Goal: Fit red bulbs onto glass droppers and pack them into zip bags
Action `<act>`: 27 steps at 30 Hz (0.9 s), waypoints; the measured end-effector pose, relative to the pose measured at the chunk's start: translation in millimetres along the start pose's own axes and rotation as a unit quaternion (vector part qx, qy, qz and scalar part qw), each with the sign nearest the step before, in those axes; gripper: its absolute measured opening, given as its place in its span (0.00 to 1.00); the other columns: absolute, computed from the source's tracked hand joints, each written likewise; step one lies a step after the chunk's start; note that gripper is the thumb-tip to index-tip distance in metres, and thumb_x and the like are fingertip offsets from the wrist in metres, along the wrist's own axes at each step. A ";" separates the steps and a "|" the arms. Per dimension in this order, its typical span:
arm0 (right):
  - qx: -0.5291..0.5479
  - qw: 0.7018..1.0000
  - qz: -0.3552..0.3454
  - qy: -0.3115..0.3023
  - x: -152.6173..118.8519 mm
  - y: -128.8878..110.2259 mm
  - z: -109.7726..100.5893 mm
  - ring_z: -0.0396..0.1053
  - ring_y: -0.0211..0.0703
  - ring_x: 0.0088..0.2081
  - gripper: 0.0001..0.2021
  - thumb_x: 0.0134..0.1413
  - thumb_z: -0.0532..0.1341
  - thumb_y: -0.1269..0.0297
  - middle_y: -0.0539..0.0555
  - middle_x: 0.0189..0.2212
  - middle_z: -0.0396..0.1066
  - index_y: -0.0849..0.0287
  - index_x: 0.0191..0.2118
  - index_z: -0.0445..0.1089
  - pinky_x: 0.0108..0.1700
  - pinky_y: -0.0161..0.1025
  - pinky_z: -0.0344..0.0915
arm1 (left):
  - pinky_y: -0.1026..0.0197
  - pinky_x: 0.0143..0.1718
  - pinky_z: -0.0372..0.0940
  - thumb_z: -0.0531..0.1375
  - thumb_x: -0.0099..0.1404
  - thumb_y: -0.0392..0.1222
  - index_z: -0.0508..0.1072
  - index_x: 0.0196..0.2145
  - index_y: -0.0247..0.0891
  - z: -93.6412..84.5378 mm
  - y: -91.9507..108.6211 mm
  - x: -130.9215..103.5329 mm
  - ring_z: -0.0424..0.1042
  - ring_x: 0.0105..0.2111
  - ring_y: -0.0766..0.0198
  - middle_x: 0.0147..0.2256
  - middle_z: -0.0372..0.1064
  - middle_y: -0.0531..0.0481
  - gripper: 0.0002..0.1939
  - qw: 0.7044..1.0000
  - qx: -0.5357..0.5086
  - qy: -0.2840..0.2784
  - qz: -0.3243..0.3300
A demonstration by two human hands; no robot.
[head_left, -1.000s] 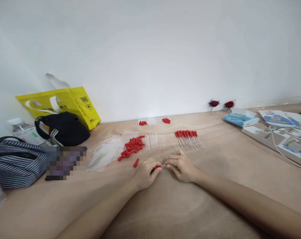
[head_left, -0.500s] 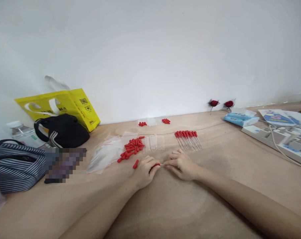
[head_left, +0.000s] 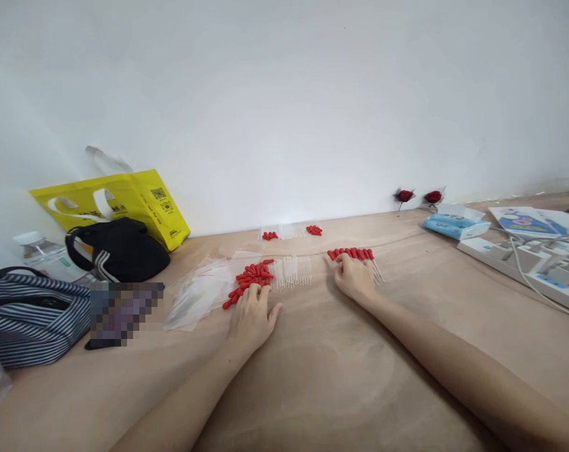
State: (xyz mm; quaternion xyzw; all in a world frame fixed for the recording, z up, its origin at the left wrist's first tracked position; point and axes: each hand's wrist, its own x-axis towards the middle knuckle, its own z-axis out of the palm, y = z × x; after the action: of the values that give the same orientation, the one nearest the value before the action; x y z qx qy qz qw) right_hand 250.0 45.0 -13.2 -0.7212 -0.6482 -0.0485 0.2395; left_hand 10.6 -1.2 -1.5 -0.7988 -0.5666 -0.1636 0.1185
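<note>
My left hand (head_left: 252, 317) is open, its fingers slightly apart and fingertips at the near edge of a loose pile of red rubber bulbs (head_left: 256, 271). My right hand (head_left: 354, 276) is closed at the left end of a row of glass droppers (head_left: 377, 271) with red bulbs, its fingers on the leftmost dropper (head_left: 332, 255); its tube is mostly hidden. Between the hands lie clear glass tubes (head_left: 291, 271) side by side, next to the bulb pile.
Clear zip bags (head_left: 202, 289) lie left of the bulbs. Two bagged groups of bulbs (head_left: 314, 230) rest near the wall. A yellow bag (head_left: 159, 207), black pouch (head_left: 128, 248) and striped bag (head_left: 34, 320) stand at left. Tissues (head_left: 453, 224) and a power strip (head_left: 524, 267) lie at right.
My hands have moved apart. The right carried the dropper forward to the left end of the row. The left let go of the red bulb and shifted left to the bulb pile.
</note>
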 end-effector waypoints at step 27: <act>-0.035 0.985 0.038 -0.162 31.6 -70.5 10.3 0.68 0.51 0.36 0.13 0.46 0.53 0.62 0.63 0.33 0.71 0.62 0.31 0.72 0.44 0.52 0.47 | 0.58 0.36 0.63 0.51 0.61 0.34 0.69 0.28 0.35 10.0 -9.0 -0.1 0.65 0.34 0.60 0.31 0.62 0.47 0.08 0.990 -0.133 0.012 0.039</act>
State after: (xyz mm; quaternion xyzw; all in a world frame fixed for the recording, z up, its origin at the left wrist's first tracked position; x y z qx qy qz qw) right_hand 184.9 81.3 9.7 -0.7518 -0.6482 0.0555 0.1071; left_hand 3.4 5.4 -10.7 -0.8270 -0.5069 -0.2420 0.0240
